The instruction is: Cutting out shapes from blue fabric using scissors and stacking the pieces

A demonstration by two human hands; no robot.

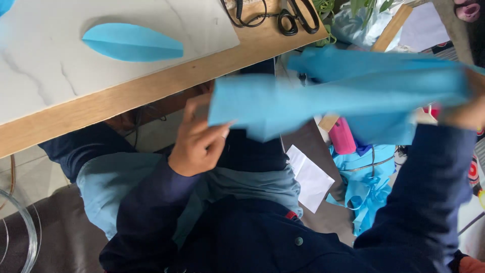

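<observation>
We held the blue paper sheet (323, 101) stretched above our lap, off the table: our left hand (199, 139) pinched its near corner between thumb and fingers, our right hand (467, 108) clutched the far end at the frame's edge. A leaf-shaped blue paper cutout (132, 43) lay on the white marbled board (45, 71), black scissors (298, 17) sat by the wooden table edge (151, 86), and a white slip (310, 179) and pink packet (342, 135) lay below

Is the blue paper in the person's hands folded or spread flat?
Folded: the blue paper shows overlapping layers and creases.
</observation>
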